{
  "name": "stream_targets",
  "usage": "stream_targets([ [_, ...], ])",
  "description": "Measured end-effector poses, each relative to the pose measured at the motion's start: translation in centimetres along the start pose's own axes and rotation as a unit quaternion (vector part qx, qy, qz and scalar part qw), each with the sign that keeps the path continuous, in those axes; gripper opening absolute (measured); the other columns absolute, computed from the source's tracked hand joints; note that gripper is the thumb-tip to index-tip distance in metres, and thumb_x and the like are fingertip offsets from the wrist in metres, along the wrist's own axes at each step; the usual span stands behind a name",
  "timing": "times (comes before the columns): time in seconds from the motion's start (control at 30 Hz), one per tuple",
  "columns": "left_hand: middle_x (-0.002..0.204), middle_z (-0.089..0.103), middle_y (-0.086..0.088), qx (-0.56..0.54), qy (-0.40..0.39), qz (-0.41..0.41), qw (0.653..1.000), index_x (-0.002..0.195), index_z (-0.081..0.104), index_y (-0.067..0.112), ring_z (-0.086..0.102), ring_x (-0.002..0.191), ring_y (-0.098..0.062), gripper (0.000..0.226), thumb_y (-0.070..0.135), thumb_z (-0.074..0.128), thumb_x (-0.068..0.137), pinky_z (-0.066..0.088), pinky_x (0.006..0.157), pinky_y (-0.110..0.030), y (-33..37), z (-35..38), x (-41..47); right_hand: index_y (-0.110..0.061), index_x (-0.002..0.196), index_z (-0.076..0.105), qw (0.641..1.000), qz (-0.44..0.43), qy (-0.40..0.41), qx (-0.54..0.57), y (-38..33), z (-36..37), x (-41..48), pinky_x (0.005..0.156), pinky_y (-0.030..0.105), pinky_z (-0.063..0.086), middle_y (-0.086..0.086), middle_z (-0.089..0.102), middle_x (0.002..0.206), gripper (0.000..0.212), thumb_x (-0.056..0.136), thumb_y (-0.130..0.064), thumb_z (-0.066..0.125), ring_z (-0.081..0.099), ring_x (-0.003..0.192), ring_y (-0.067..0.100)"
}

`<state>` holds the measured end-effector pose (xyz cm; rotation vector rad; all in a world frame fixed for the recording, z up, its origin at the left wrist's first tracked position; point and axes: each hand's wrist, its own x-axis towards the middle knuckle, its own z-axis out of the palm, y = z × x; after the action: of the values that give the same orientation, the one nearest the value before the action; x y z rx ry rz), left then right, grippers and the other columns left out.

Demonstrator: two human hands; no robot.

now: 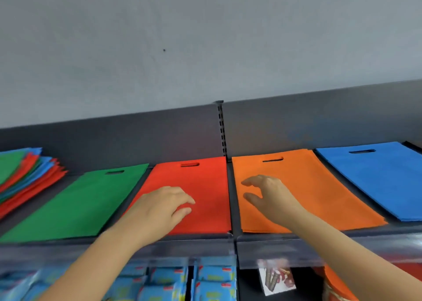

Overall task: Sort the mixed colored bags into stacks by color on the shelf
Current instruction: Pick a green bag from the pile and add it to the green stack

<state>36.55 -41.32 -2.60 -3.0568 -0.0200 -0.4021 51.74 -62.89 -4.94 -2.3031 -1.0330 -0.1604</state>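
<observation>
- Far out at 9 o'clock on the shelf [342,235]: mixed pile [25,175] of green, red and blue bags, fanned out and unsorted.
- 8 o'clock: green bag [75,204] lying flat, handle slot toward the back panel, just beside the red one.
- 6 o'clock: red bag [205,186], flat, with its right edge at the shelf joint under the slotted upright [222,129].
- My left hand [164,206] is over the red bag's near left part. The fingers are loosely curled and hold nothing. Fingertips are low on the fabric; I cannot tell whether they touch.
- 4 o'clock: orange bag [308,186], flat, across the joint from the red one.
- My right hand [267,193] is above the orange bag's left edge. Thumb and fingers are spread apart in a relaxed curve and grip nothing.
- 3 o'clock: blue bag [376,177], flat, just right of the orange one and running out of view.
- 6 o'clock, below the shelf lip: blue printed packets [173,280], blurred.
</observation>
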Motion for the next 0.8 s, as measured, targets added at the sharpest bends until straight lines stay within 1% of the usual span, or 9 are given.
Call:
stream_targets([
  [0.03, 0.112, 0.057, 0.023, 0.006, 0.011, -0.022, 1.0, 0.113, 0.059, 0.039, 0.052, 0.108, -0.004, 0.039, 0.053, 0.033, 0.088, 0.047, 0.089, -0.033, -1.3, -0.4, -1.4, -0.021, 0.128, 0.054, 1.0, -0.014, -0.006, 0.004, -1.1, 0.7, 0.4, 0.102, 0.027, 0.038, -0.004, 0.056, 0.131, 0.036, 0.092, -0.025, 0.056, 0.047, 0.124, 0.014],
  [0.1, 0.113, 0.056, 0.024, 0.017, 0.028, -0.07, 0.997, 0.115, 0.059, 0.038, 0.052, 0.108, -0.004, 0.029, 0.047, 0.044, 0.091, 0.047, 0.089, -0.033, -3.7, -1.3, -4.2, -0.019, 0.127, 0.055, 0.999, -0.041, -0.014, 0.01, -3.5, 2.1, 1.3, 0.102, 0.026, 0.037, -0.004, 0.057, 0.13, 0.037, 0.091, -0.024, 0.056, 0.048, 0.124, 0.014],
  [0.17, 0.113, 0.056, 0.023, 0.022, 0.044, -0.105, 0.993, 0.116, 0.058, 0.037, 0.051, 0.108, -0.005, 0.026, 0.04, 0.052, 0.091, 0.046, 0.089, -0.033, -6.1, -2.2, -6.9, -0.019, 0.127, 0.055, 0.998, -0.064, -0.02, 0.016, -6.2, 3.6, 2.1, 0.103, 0.026, 0.037, -0.005, 0.057, 0.129, 0.036, 0.091, -0.024, 0.057, 0.048, 0.123, 0.013],
  [0.27, 0.115, 0.054, 0.021, 0.031, 0.052, -0.155, 0.986, 0.121, 0.056, 0.036, 0.05, 0.11, -0.006, 0.029, 0.038, 0.051, 0.092, 0.045, 0.09, -0.03, -9.8, -3.4, -10.9, -0.018, 0.124, 0.057, 0.995, -0.098, -0.029, 0.02, -10.9, 6.2, 3.3, 0.101, 0.027, 0.038, -0.004, 0.06, 0.126, 0.035, 0.09, -0.024, 0.058, 0.052, 0.12, 0.014],
  [0.4, 0.121, 0.054, 0.017, 0.039, 0.066, -0.187, 0.979, 0.124, 0.055, 0.031, 0.05, 0.113, -0.009, 0.033, 0.035, 0.053, 0.092, 0.042, 0.093, -0.029, -15.2, -4.4, -16.0, -0.016, 0.123, 0.059, 0.991, -0.122, -0.035, 0.028, -17.8, 10.2, 4.8, 0.101, 0.029, 0.039, -0.002, 0.062, 0.124, 0.035, 0.089, -0.022, 0.06, 0.054, 0.118, 0.015],
  [0.47, 0.123, 0.054, 0.015, 0.041, 0.07, -0.196, 0.977, 0.126, 0.055, 0.029, 0.049, 0.115, -0.01, 0.034, 0.033, 0.053, 0.092, 0.041, 0.095, -0.029, -18.3, -5.1, -18.5, -0.016, 0.124, 0.059, 0.99, -0.128, -0.041, 0.032, -21.4, 12.5, 5.6, 0.101, 0.028, 0.039, -0.003, 0.062, 0.124, 0.035, 0.089, -0.022, 0.059, 0.054, 0.119, 0.015],
  [0.6, 0.128, 0.052, 0.014, 0.049, 0.089, -0.216, 0.971, 0.128, 0.053, 0.025, 0.047, 0.118, -0.009, 0.036, 0.032, 0.052, 0.093, 0.041, 0.095, -0.027, -25.2, -6.9, -23.1, -0.015, 0.124, 0.058, 0.988, -0.142, -0.059, 0.033, -29.0, 17.2, 7.2, 0.102, 0.026, 0.039, -0.003, 0.062, 0.124, 0.036, 0.089, -0.023, 0.059, 0.055, 0.118, 0.014],
  [0.73, 0.128, 0.056, 0.007, 0.069, 0.116, -0.246, 0.96, 0.128, 0.055, 0.021, 0.05, 0.119, -0.015, 0.038, 0.031, 0.055, 0.091, 0.041, 0.096, -0.032, -31.6, -8.4, -26.8, -0.015, 0.124, 0.058, 0.986, -0.151, -0.064, 0.034, -35.7, 21.0, 8.6, 0.101, 0.027, 0.039, -0.004, 0.062, 0.124, 0.035, 0.09, -0.025, 0.059, 0.055, 0.117, 0.014],
  [0.8, 0.131, 0.055, 0.004, 0.077, 0.124, -0.259, 0.955, 0.13, 0.053, 0.019, 0.049, 0.121, -0.017, 0.042, 0.033, 0.056, 0.091, 0.039, 0.098, -0.033, -34.4, -8.9, -28.5, -0.015, 0.124, 0.058, 0.984, -0.162, -0.066, 0.033, -38.6, 22.7, 9.3, 0.101, 0.026, 0.039, -0.004, 0.062, 0.124, 0.036, 0.09, -0.026, 0.058, 0.055, 0.117, 0.014],
])
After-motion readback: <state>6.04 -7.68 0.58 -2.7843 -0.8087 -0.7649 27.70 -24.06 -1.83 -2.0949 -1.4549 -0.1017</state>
